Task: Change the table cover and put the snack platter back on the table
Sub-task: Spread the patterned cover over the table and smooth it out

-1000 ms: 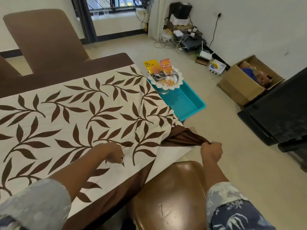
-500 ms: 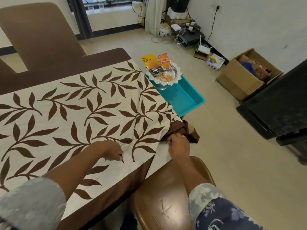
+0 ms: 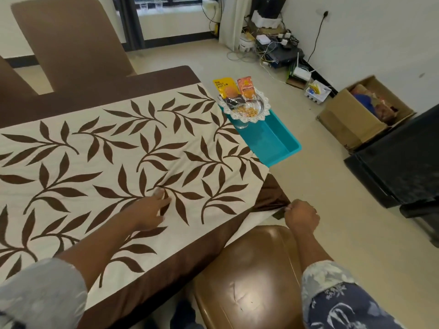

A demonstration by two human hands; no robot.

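A cream table cover (image 3: 99, 162) with brown leaves and a brown border lies spread over the table. My left hand (image 3: 152, 207) rests flat on it near the front right, fingers apart. At the table's front right corner my right hand (image 3: 300, 216) pinches the brown corner of the cover (image 3: 270, 195) and holds it taut. The snack platter (image 3: 247, 109), a glass bowl with a white lace rim, snack pieces and upright snack packets, sits in a teal tray (image 3: 275, 143) beyond the table's right edge.
A brown glossy chair seat (image 3: 244, 279) is right below my right hand. Two brown chair backs (image 3: 71, 41) stand at the table's far side. A cardboard box (image 3: 361, 115), a black cabinet (image 3: 399, 157) and cables with devices (image 3: 273, 46) line the right wall.
My right hand went in to the bunched brown corner, then drew it outward again to the right so it lies flatter. My left hand slid forward on the cover and spread its fingers.
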